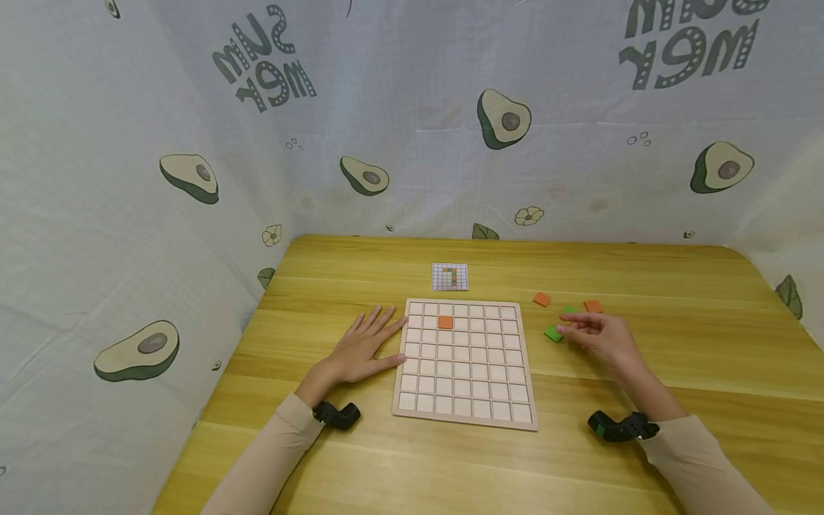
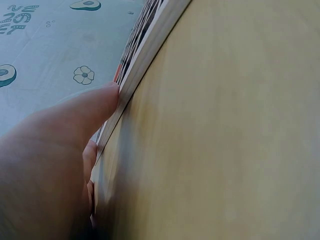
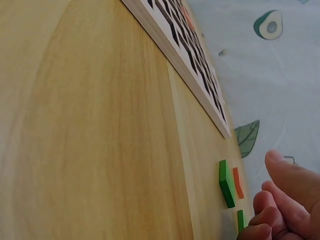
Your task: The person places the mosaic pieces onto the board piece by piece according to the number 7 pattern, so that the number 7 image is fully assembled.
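Observation:
A pale wooden grid board (image 1: 463, 422) lies flat on the table, with one orange tile (image 1: 445, 322) in a square of its second row from the top. My left hand (image 1: 363, 350) rests with spread fingers at the board's left edge; in the left wrist view its thumb (image 2: 95, 107) touches that edge. To the board's right, my right hand (image 1: 601, 340) hovers over loose tiles, thumb and fingers apart, with nothing visible between them. Closest to its thumb is a green tile (image 1: 553, 334). Another green tile (image 1: 569, 310) lies partly under the fingers.
Two loose orange tiles, one nearer the board (image 1: 542, 299) and one behind the right hand (image 1: 593, 306), lie on the table (image 1: 702, 322). A small printed grid card (image 1: 450, 277) sits beyond the board. An avocado-patterned curtain (image 1: 425, 143) hangs along the table's back and sides.

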The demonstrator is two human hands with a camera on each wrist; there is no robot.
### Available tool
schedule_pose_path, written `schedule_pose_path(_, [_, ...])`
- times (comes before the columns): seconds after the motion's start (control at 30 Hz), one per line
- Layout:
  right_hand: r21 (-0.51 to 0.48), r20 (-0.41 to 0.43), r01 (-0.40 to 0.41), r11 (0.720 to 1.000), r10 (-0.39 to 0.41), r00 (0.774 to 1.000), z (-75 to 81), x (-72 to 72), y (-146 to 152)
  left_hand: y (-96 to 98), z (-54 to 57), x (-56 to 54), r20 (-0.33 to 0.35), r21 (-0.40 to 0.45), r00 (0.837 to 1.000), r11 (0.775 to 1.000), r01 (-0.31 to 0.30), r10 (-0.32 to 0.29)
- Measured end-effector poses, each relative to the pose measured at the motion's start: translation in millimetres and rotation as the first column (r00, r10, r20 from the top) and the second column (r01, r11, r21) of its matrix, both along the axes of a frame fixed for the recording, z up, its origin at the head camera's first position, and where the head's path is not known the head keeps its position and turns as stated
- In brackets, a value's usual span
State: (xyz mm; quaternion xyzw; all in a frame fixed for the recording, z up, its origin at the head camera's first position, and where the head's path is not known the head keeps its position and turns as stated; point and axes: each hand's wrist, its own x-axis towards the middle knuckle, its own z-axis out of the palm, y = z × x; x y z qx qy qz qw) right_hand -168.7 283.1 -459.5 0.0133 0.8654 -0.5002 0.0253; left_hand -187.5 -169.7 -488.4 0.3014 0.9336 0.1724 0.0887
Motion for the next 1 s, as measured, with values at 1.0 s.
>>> schedule_pose_path(1.0, [0.023, -0.003, -0.023, 0.999, 0.023, 1.0, -12.6, 2.6, -2.8, 0.8, -0.6, 0.7, -0.015, -0.007, 1.0, 1.0, 0.004, -0.004])
